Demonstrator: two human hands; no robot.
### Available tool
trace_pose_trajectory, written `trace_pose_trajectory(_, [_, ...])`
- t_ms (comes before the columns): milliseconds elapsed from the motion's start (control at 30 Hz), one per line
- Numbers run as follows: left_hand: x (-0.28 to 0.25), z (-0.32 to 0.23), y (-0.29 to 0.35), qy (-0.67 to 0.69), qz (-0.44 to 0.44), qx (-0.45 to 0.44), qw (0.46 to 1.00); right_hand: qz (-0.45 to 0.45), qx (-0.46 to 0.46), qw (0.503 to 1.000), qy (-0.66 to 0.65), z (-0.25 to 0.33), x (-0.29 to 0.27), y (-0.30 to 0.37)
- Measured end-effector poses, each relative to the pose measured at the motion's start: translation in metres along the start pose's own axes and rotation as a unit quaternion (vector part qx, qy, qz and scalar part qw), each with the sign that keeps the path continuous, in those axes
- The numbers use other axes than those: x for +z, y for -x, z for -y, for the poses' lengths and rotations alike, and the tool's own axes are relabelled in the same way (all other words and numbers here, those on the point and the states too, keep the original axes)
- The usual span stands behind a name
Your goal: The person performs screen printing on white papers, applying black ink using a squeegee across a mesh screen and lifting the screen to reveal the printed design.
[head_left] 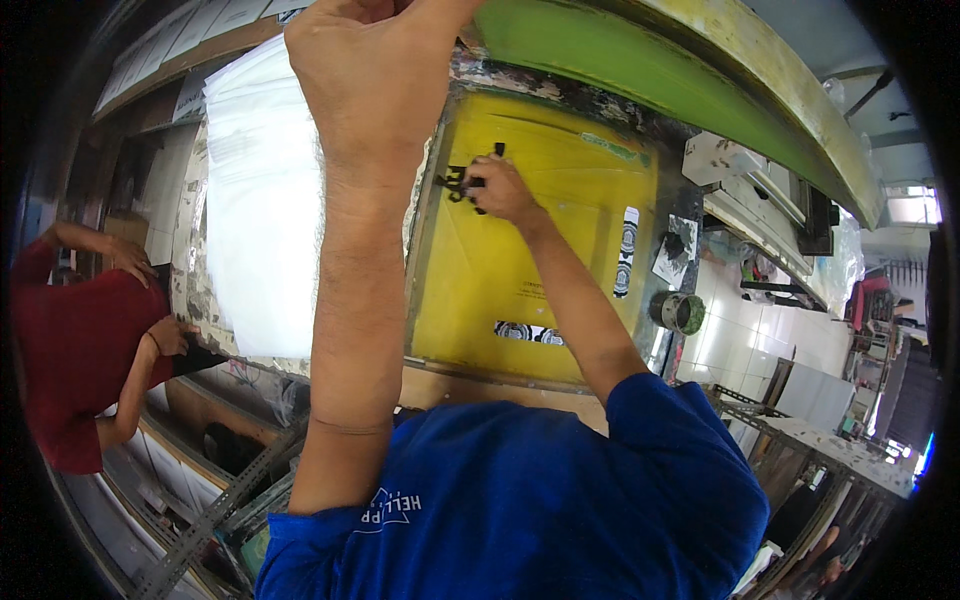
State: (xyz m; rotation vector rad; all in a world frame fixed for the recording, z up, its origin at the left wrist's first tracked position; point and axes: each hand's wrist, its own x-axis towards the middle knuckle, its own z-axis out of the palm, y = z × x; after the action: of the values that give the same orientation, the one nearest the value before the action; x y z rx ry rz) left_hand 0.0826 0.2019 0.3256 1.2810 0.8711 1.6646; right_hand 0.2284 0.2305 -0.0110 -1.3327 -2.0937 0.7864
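Note:
My right hand [500, 190] is closed low over a yellow screen-printing screen [530, 250], next to black lettering or patches [457, 184] near the screen's left side. Black shows around the fingertips, but whatever they grip cannot be made out. Stretched up past the camera, my left hand [372, 75] sits at the top of the view beside a raised green panel in a pale frame [620, 60]. Its fingers are mostly cut off by the upper edge, so what it touches is hidden. Black-and-white patterned strips [626, 252] lie on the screen.
A stack of white sheets [262, 220] lies on the table left of the screen. An open tin [683, 313] and an ink-stained paper [677, 250] are at its right. A person in a red shirt [85, 340] stands far left. Metal racks [800, 440] stand at right.

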Motion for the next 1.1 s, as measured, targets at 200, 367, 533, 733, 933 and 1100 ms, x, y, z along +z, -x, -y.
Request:
trace_pose_trajectory(200, [0.001,0.003,0.002,-0.012,-0.005,0.009,1.000,-0.066,0.115,0.986,0.101,-0.063,-0.099,0.067])
trace_pose_trajectory(367, [0.008,-0.004,0.000,0.008,-0.027,-0.012,1.000,-0.034,0.222,0.959,0.174,-0.100,-0.152,0.129])
trace_pose_trajectory(533, [-0.001,0.004,0.002,0.023,0.000,0.013,1.000,-0.083,0.196,0.962,0.172,-0.126,-0.160,0.127])
trace_pose_trajectory(733, [0.005,0.001,0.002,0.042,-0.013,-0.001,0.999,-0.155,0.213,0.951,0.158,-0.129,-0.146,0.064])
trace_pose_trajectory(933, [0.001,0.004,-0.004,0.029,0.000,0.018,0.999,-0.171,0.085,0.961,0.201,-0.081,-0.051,-0.012])
trace_pose_trajectory(1100, [0.003,0.001,-0.002,-0.038,-0.012,0.020,0.999,-0.075,-0.002,0.994,0.081,-0.029,-0.010,-0.020])
